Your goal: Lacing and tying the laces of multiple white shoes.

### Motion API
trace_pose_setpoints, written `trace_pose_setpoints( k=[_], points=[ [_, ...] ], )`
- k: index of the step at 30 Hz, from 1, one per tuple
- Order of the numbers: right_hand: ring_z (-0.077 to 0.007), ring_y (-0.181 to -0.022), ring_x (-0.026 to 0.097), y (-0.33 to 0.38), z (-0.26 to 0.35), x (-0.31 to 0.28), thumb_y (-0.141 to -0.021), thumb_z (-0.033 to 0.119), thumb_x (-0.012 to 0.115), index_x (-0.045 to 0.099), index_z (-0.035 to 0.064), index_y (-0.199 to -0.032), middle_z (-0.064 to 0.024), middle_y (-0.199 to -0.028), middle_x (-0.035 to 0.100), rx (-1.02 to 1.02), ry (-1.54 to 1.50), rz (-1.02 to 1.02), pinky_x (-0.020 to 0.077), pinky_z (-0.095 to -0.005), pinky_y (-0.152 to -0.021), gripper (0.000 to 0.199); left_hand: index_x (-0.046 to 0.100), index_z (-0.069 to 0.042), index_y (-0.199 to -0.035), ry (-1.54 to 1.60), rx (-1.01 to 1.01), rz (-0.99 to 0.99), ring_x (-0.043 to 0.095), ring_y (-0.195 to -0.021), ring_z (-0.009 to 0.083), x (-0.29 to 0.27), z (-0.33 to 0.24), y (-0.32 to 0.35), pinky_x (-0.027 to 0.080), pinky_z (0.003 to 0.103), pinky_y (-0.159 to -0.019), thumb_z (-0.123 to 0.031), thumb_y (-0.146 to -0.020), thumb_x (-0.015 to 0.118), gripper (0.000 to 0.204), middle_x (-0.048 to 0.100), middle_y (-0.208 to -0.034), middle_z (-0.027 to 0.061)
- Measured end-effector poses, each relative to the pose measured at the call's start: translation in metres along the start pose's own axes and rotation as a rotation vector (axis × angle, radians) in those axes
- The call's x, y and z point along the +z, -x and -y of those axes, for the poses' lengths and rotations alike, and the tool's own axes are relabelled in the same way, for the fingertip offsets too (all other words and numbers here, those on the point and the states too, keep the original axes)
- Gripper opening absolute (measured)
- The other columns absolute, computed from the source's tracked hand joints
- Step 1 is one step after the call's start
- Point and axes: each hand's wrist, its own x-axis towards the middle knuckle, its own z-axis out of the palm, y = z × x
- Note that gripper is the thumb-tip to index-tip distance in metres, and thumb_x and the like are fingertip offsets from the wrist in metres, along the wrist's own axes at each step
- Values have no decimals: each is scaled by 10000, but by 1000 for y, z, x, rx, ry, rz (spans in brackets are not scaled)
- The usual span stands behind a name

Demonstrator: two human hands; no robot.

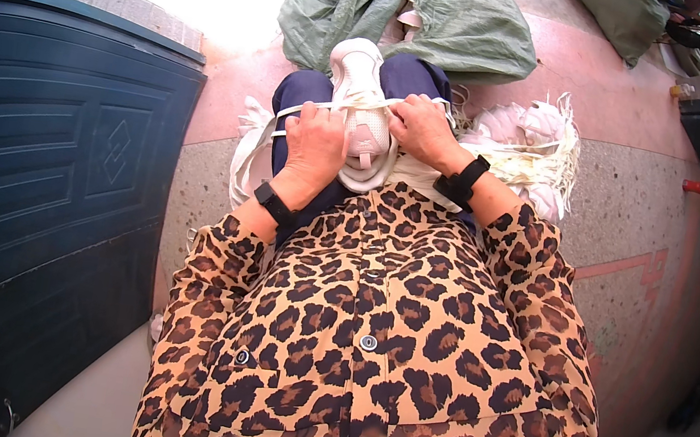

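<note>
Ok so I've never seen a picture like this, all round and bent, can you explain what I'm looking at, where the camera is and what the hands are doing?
There is no machine here. The camera sits on a person's head and looks down, and its wide lens bends the edges. The leopard-print shirt filling the lower part is the wearer's own, and both forearms come up from it. The person has one leg raised with a white shoe on it. The left hand and the right hand each grip pale flat strips stretched across the shoe. More pale strips lie in a bundle on the pink floor to the right. A green sack lies beyond the shoe, and a dark blue panelled door stands on the left.
</note>
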Motion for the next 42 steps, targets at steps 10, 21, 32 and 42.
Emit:
trace_pose_setpoints(
  k=[10, 21, 32, 42],
  points=[
    [-307, -742, 547, -1, -6, 9, -749, 138, 532, 621, 48, -854, -147, -750, 589, -11, -371, -141, 430, -379, -688, 165, 587, -45, -738, 357, 1, -186, 512, -787, 271, 6, 7, -12, 444, 381, -643, -95, -694, 554, 74, 562, -728, 101],
    [-291, -669, 560, 2, 4, 2, -726, 83, 551, 549, 24, -831, -146, -699, 574, 81, -464, -134, 446, -360, -617, 121, 553, -29, -731, 290, 272, 34, 520, -802, 288, 24, 20, -46, 446, 370, -684, -47, -682, 539, 54, 560, -744, 122],
    [-247, -729, 552, -4, 4, 6, -676, 75, 549, 609, 66, -781, -78, -714, 580, -221, -109, -170, 452, -360, -664, 121, 580, -18, -821, 674, 54, 149, 566, -751, 318, 25, 24, -54, 449, 384, -684, -76, -741, 529, 111, 589, -762, 167],
    [-185, -779, 524, -9, 25, -6, -663, 139, 561, 597, 96, -677, -41, -757, 557, -227, 406, -88, 397, -317, -628, 58, 588, 30, -834, 830, -52, 540, 549, -651, 164, 0, 33, -72, 431, 282, -598, -149, -809, 537, 188, 600, -710, 95]
  ],
)
